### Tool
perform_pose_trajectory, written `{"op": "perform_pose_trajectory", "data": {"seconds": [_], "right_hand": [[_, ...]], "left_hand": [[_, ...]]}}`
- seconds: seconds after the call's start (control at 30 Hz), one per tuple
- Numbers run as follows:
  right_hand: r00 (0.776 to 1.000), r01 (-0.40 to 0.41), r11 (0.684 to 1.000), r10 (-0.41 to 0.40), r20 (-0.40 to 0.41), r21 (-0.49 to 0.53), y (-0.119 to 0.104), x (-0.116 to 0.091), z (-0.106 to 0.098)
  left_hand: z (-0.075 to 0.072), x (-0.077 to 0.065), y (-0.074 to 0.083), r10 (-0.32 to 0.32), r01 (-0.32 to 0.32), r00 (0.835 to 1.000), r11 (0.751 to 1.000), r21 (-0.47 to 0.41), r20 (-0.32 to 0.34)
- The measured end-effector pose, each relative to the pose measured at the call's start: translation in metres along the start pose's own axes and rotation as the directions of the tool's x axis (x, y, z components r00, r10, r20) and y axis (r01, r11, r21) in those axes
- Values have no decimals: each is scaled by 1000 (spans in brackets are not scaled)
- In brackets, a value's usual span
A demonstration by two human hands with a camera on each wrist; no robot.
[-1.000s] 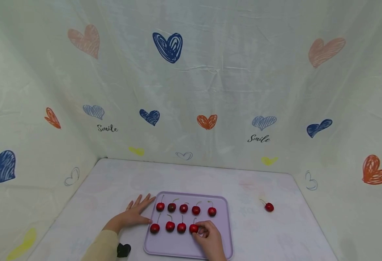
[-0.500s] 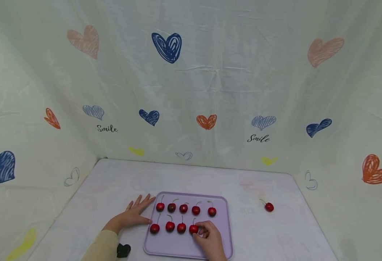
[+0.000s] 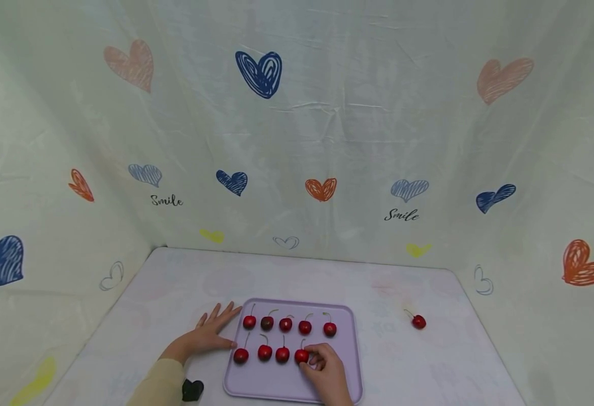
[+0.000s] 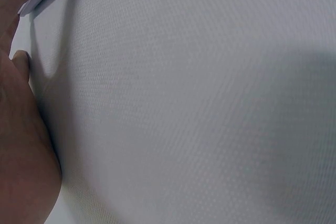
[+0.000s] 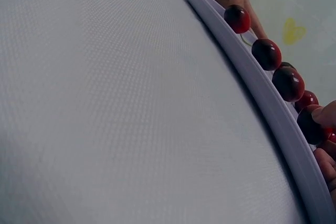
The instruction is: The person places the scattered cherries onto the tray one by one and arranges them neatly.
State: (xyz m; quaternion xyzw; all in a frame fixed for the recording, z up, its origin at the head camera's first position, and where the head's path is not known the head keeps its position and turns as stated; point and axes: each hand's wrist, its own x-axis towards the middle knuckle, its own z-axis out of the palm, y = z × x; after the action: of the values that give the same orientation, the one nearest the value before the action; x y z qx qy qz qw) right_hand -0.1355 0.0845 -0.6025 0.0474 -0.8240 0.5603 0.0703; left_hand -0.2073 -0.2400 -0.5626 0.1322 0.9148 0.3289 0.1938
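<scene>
A lilac tray (image 3: pixel 271 383) bears two rows of red cherries with stems. My right hand (image 3: pixel 328 373) pinches the rightmost cherry (image 3: pixel 301 356) of the near row between thumb and index finger, the other fingers curled in. That same cherry (image 5: pixel 311 125) shows beside the thumb in the right wrist view. On the tray's left side, my left hand (image 3: pixel 206 336) lies with fingers spread, thumb and index fingertips at the rim. The leftmost near cherry (image 3: pixel 241 356) is just right of that thumb. In the left wrist view, part of the left hand (image 4: pixel 23 145) rests on the white table.
A single cherry (image 3: pixel 418 322) with its stem lies on the table to the right of the tray. A black heart shape (image 3: pixel 192 389) is near the left sleeve (image 3: pixel 162 383). A pale curtain (image 3: pixel 297 141) printed with hearts hangs behind the table (image 3: pixel 388 361).
</scene>
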Motion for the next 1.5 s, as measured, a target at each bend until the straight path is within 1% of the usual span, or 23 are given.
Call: {"op": "perform_pose_trajectory", "data": {"seconds": [0.17,0.27,0.4,0.47,0.6,0.7,0.73,0.83,0.9,1.03,1.13,1.23,1.3,1.4,1.5], "right_hand": [[1000,-13,1000,13,6,7,0,1,-1],[999,-47,998,47,14,40,0,2,-3],[995,-99,991,98,10,95,-2,5,-17],[994,-104,989,105,-9,102,-4,7,-29],[991,-107,991,113,-74,84,-5,15,-59],[980,-155,987,158,-118,33,-3,18,-81],[976,-174,985,174,-130,13,-1,19,-89],[961,-244,968,233,-151,-58,6,22,-110],[953,-274,957,256,-163,-97,10,23,-124],[942,-310,937,278,-190,-163,19,24,-149],[935,-328,924,288,-208,-197,24,24,-166],[932,-334,918,289,-220,-213,29,26,-181],[934,-324,917,270,-235,-233,33,29,-190],[939,-269,924,189,-286,-272,41,33,-204],[936,-203,931,93,-341,-304,50,40,-217]], "left_hand": [[0,-1,1,-9,9,1000,1000,3,3],[0,0,1,-5,5,1000,1000,0,2],[2,2,-3,24,-24,1000,1000,-19,-3],[3,3,-7,44,-44,999,999,-32,-9],[7,7,-16,44,-44,999,999,-14,-29],[9,9,-18,26,-26,999,1000,7,-38],[9,9,-18,29,-29,999,1000,6,-41],[8,8,-15,30,-30,999,1000,0,-35],[7,7,-14,27,-27,999,1000,-3,-35],[8,6,-16,24,-24,999,1000,3,-43],[7,5,-15,42,-42,998,999,-14,-42],[5,3,-12,61,-62,998,998,-32,-31],[4,3,-12,53,-54,998,998,-22,-26],[5,5,-13,45,-45,999,999,-17,-26],[7,6,-14,29,-29,999,1000,-6,-24]]}}
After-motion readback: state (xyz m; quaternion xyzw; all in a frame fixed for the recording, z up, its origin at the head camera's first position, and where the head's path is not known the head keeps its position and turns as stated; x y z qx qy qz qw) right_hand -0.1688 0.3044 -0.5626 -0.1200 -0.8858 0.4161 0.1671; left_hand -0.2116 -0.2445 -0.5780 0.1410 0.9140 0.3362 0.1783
